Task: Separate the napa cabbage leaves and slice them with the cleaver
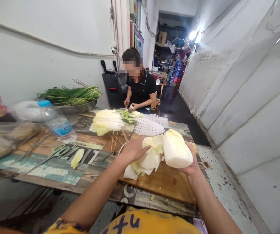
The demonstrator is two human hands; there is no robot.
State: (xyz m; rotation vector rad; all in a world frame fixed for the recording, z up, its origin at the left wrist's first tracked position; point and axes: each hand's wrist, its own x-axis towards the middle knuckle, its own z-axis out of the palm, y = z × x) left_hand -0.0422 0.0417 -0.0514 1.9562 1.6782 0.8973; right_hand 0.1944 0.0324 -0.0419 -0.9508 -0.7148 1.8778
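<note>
A pale head of napa cabbage [177,149] is tilted above the wooden cutting board [171,183], its cut base facing me. My right hand [191,162] grips it from the right and below, with most fingers hidden behind it. To its left, my left hand [135,149] is at a loose cabbage leaf [147,141], thumb stretched across the near side and the other fingers partly hidden. More loose cabbage leaves [146,164] lie in a pile under that hand, at the board's left side. Part of a white rim shows beside my left wrist.
Stacked cabbage leaves [107,122], thin wooden skewers [117,141] and white foam netting [152,125] lie beyond the board. Left are scissors [57,151], a small leaf [77,158], a water bottle [59,125] and a bowl of greens [79,106]. Another person [142,87] works opposite.
</note>
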